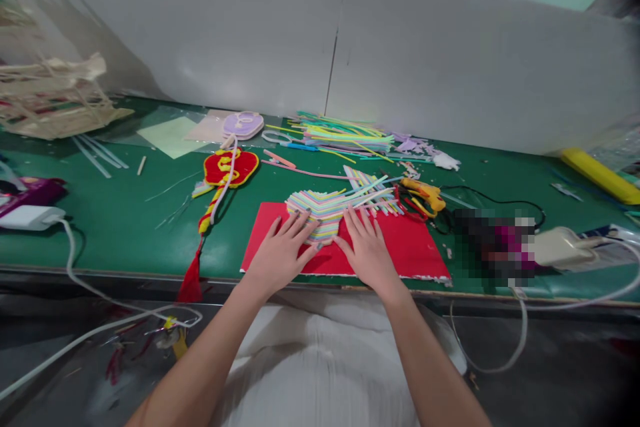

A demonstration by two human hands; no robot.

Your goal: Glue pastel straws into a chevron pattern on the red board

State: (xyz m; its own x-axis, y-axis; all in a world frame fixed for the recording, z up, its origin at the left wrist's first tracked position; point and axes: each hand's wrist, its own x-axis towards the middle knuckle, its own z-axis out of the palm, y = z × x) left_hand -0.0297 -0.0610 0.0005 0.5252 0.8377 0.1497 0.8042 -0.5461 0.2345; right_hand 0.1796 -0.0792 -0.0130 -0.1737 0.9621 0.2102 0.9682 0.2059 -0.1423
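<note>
Left hand [280,250] spread flat on the pastel woven-straw chevron piece [320,210], near-left edge; my right hand [367,247], open too, presses its right side, straw ends trailing far-right.

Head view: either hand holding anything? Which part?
Nothing gripped: left hand and right hand lie flat, fingers pressing the striped woven piece at its near edge onto the red sheet.

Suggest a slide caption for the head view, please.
Left hand and right hand rest on a woven pastel-strip mat over a red sheet.
</note>
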